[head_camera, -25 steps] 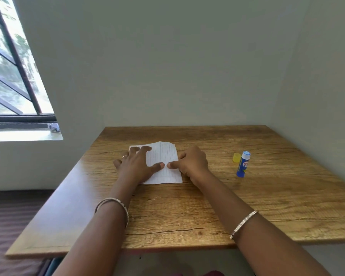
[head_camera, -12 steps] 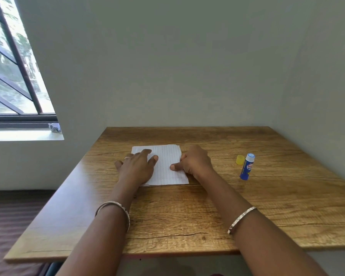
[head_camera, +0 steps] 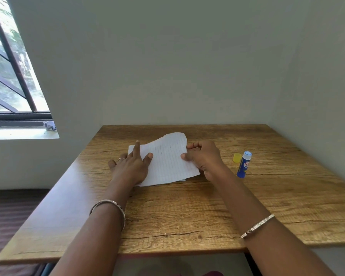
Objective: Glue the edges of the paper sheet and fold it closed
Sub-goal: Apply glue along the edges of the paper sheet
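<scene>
One lined paper sheet (head_camera: 167, 162), folded double, lies midway on the worktop (head_camera: 187, 216), its far-right corner lifted. The left hand (head_camera: 130, 168) presses it with straight fingers; the right hand (head_camera: 205, 158) pinches its right edge. A glue stick (head_camera: 243, 165) stands further right, and open wood reaches to the near edge.

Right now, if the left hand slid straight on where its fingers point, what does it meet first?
Past the paper sheet it presses, the left hand, fingers pointing at the back wall, looks to meet only bare table; depth is unclear.
</scene>
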Available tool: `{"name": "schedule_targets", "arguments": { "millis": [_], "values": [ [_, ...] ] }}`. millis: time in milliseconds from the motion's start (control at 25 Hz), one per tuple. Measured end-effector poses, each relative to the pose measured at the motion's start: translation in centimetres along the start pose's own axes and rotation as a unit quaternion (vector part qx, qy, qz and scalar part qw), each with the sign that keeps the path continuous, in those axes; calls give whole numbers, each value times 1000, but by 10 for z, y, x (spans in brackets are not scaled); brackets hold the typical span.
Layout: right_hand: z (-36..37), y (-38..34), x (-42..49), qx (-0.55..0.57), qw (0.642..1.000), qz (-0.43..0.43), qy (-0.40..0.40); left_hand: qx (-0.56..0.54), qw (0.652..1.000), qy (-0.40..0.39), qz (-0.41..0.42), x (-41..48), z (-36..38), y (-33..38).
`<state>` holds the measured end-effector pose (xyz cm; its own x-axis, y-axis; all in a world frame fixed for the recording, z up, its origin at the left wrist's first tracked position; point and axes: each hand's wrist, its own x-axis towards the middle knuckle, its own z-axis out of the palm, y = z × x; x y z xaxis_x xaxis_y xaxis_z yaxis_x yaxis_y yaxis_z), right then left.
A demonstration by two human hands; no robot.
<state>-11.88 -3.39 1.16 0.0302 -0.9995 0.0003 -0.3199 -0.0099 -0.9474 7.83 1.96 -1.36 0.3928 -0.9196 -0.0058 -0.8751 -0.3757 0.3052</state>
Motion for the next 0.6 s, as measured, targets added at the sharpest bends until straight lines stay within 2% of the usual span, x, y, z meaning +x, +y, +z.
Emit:
{"name": "schedule_targets", "arguments": {
  "millis": [200, 320, 440, 600],
  "values": [
    [-31, -3, -19, -42, 996, -82, -5, 18, 1000, -16, -12, 1, -2, -5],
    [-65, -1, -39, -62, 992, -100, -44, 25, 999, 26, 1, 1, -1, -4],
    [-97, 8, -58, -106, 986, -102, -77, 7, 993, 83, 83, 0, 0, 4],
    [-120, 28, -74, -111, 986, -60, -108, -46, 970, 18, 237, -8, 2, 23]
  ]
}}
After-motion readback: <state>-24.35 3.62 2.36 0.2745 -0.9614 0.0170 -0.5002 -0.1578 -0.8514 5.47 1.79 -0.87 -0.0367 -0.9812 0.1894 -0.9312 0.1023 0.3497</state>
